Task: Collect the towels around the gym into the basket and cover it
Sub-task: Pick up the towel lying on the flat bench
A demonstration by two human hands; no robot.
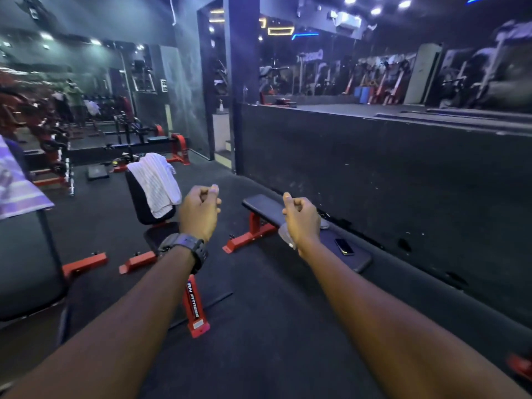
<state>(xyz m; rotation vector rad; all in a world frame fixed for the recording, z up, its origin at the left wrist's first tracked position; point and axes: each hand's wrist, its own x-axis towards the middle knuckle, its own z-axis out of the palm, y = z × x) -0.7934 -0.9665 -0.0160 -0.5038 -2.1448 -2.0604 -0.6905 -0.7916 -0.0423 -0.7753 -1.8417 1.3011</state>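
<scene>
Both arms reach forward over the dark gym floor (288, 326). The left hand (200, 213) is curled into a loose fist with the thumb up against the forefinger, and it holds nothing. A black watch (184, 247) sits on that wrist. The right hand (300, 218) is curled the same way, fingers folded in, and it too is empty.

A white towel (157, 184) is draped over the top of the raised backrest of an incline bench (144, 205), hanging down its front face. It lies just beyond and to the left of the left hand, near it but not touching. The right hand is well apart from this towel.

The right hand is in front of a flat bench (264, 208) with red legs that stands along a black low wall (374, 174). A phone (344, 246) lies on the pad of this bench, just right of the right wrist. Something pale (285, 234) shows on the pad beside the right wrist, mostly hidden by the arm; whether it is a towel cannot be told.

At the left edge a purple and white striped cloth (17, 191) hangs over a dark seat back (26, 260), well to the left of both hands.

Further back stand red and black weight machines before a mirrored wall.
</scene>
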